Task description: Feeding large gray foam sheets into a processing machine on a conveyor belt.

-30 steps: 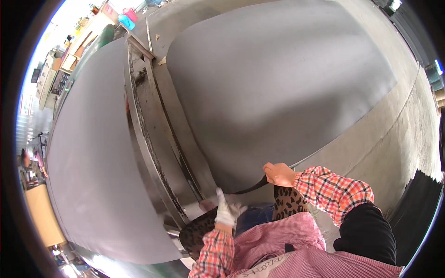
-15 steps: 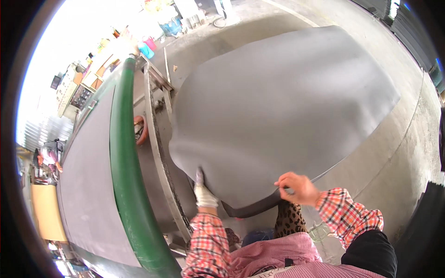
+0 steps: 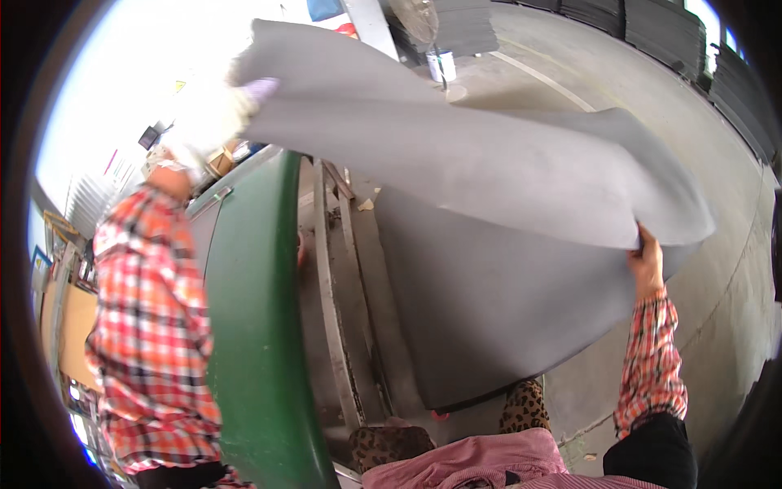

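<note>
A big, floppy grey sheet (image 3: 456, 155) is lifted off the ground and hangs folded over between my two hands. My left hand (image 3: 216, 114), in a white glove, grips its upper left corner high up, the plaid sleeve stretched out below it. My right hand (image 3: 648, 261), bare, pinches the sheet's right edge at about mid height. A lower grey sheet (image 3: 497, 318) lies flat beneath the lifted one, on the concrete floor.
A green curved machine cover (image 3: 261, 342) and a grey metal frame (image 3: 334, 301) run along my left. Concrete floor (image 3: 725, 301) spreads to the right. Dark stacks of sheets (image 3: 652, 24) line the far wall, with a white bucket (image 3: 440, 65) and a fan nearby.
Both hands have risen from the sheet's near edge, pulling the sheet up off the floor. The left hand has swung high to the left; the right moved out to the right.
</note>
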The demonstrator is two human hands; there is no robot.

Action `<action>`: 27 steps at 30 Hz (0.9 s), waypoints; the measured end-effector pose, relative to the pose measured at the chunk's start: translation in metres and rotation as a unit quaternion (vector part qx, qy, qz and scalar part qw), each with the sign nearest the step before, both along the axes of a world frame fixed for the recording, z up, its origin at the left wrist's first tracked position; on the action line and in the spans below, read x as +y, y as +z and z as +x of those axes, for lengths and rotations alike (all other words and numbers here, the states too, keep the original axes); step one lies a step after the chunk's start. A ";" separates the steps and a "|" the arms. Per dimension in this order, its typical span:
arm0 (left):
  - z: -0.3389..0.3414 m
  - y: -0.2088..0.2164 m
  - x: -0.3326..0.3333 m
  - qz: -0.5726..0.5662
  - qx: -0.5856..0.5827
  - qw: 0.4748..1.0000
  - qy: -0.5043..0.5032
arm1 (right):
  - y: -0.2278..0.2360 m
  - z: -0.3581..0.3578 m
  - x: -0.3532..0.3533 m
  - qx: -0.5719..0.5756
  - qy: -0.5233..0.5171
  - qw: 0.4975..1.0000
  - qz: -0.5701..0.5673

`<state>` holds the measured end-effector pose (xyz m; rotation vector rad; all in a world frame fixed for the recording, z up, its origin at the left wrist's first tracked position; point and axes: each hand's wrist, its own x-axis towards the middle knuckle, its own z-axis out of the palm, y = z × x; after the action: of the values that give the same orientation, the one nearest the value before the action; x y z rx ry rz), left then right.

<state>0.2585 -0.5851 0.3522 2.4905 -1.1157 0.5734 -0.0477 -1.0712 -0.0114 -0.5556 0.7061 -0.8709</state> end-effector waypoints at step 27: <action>-0.273 -0.303 0.297 -0.782 0.231 0.447 0.368 | 0.014 0.112 0.620 0.052 0.558 0.819 0.126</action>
<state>-0.0144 -0.2884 0.0491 0.9666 0.7482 0.5617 0.0645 -0.4516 0.0026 -0.6526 0.4529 0.3587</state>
